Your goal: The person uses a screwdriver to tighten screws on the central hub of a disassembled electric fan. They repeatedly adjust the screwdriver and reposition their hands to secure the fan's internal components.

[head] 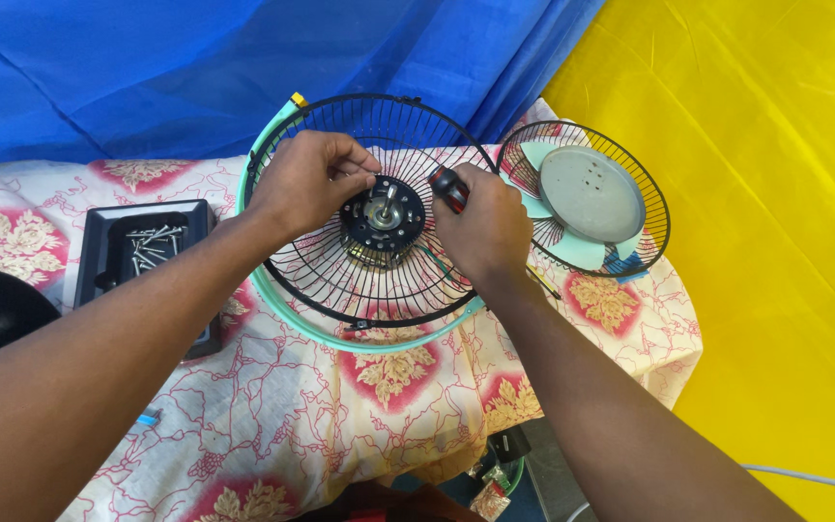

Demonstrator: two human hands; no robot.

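mid-frame: our left hand (309, 179) fingers pinch the fan motor (383, 217); right hand (480, 227) fingers clamped on screwdriver (448, 188). next, we judge: seat tip squarely.

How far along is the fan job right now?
Apart already: the front grille lies to the right with the mint blades under it, and loose screws sit in the black tray. In hand: the left hand steadies the motor hub in the rear grille, while the right hand works a red-handled screwdriver there. The motor remains in the rear grille.
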